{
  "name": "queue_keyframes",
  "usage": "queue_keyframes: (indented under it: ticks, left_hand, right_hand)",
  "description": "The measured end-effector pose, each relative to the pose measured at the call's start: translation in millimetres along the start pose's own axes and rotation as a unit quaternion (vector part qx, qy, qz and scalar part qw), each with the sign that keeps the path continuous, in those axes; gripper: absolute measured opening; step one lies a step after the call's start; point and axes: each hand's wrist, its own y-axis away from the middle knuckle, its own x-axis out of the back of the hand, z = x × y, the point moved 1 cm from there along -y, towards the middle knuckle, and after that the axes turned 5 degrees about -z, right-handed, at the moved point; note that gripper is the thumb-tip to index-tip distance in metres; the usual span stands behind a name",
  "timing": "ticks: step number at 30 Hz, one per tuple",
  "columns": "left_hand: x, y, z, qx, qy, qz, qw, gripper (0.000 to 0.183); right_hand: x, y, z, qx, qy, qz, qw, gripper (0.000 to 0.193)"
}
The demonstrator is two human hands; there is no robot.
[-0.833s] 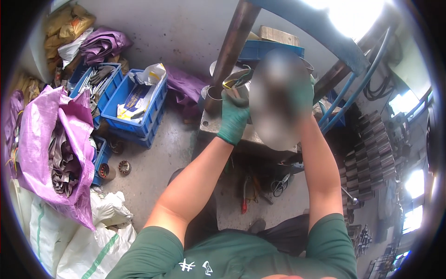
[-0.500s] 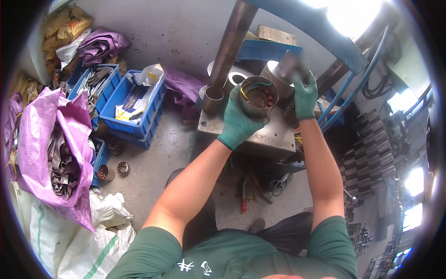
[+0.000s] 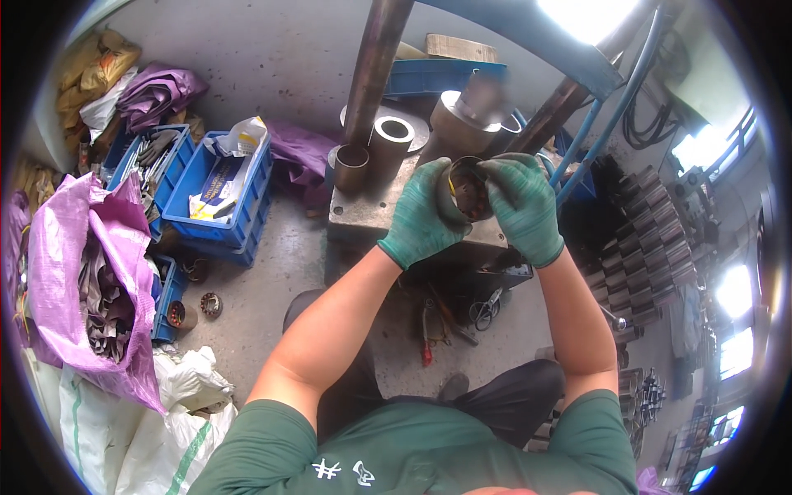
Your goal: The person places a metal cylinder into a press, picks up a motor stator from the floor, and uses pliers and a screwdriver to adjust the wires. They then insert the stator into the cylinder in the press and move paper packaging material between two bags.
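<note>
Both my hands wear green gloves. My left hand is wrapped round the left side of a motor stator in a round metal housing, with windings and a yellow wire showing in its open end. My right hand is on the other side, its fingers closed at the housing's upper right rim; whether they grip the rim or a wire is hidden. The stator is held tilted over the front of a thick steel press plate. Behind it stand a metal cylinder with a light ring on top and a wider cylinder.
A steel column and a blue press beam frame the plate, with blue hoses at the right. Blue crates, a purple sack of scrap and white sacks stand left. Two loose stators lie near the crates.
My right hand has come down from beside the blurred dark cylinder to the stator. The stator is now tilted, its opening turned more toward the right. The whole view has shifted slightly.
</note>
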Motion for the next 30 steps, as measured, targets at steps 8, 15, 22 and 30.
queue_keyframes:
  ticks: [8, 15, 22, 30]
  left_hand:
    - [1.4, 4.2, 5.2, -0.019, -0.028, 0.016, 0.999, 0.085]
    - [-6.3, 4.4, 4.3, -0.122, -0.098, 0.059, 0.986, 0.077]
    - [-26.0, 25.9, 12.5, -0.164, -0.071, -0.042, 0.983, 0.088]
    - [-57.6, 57.3, 27.1, -0.122, -0.097, -0.259, 0.953, 0.093]
  right_hand:
    - [6.1, 19.5, -40.2, 0.034, 0.178, -0.147, 0.972, 0.055]
    - [3.4, 66.6, -24.1, -0.105, -0.144, 0.061, 0.982, 0.043]
    - [29.9, 101.9, 7.0, -0.460, -0.467, -0.151, 0.740, 0.056]
    - [20.8, 192.4, 33.9, -0.423, -0.511, -0.052, 0.747, 0.035]
